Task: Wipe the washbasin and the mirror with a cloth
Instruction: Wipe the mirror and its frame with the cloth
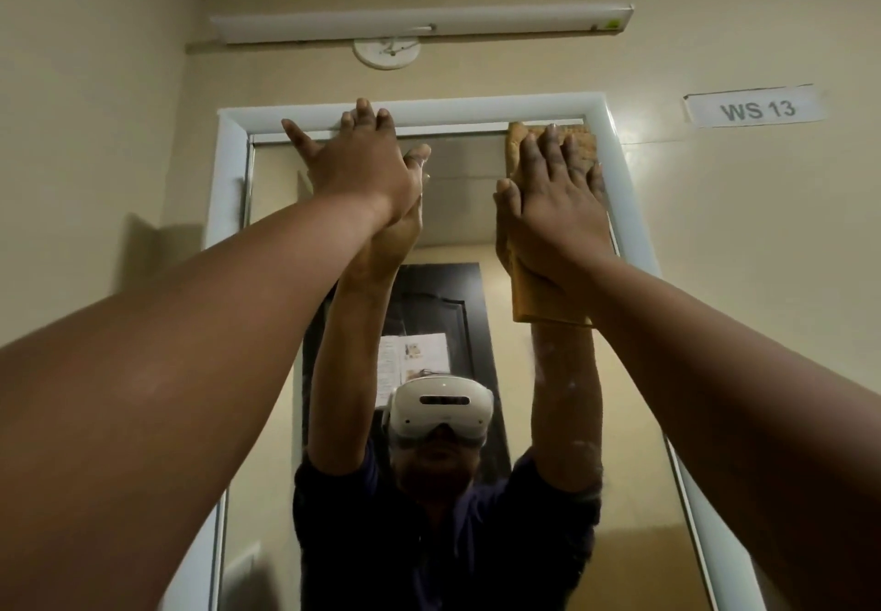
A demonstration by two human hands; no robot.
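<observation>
Our left hand [355,167] lies flat and open against the mirror's [457,167] top frame [476,107]. Our right hand [553,200] presses the cloth [548,296] flat, fingers straight, on the glass's upper right corner. Soft and light, the cloth should slide under the palm; the glass looks slick and breakable. A label [755,107] is on the right wall.

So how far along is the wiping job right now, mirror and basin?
In hand: the mirror. The right hand presses a tan cloth flat against the glass at the top right corner, while the left hand braces on the white frame. Done: hard to judge; whitish specks show on the glass lower down, so that part likely remains. The washbasin is out of view, so its state cannot be told.
</observation>
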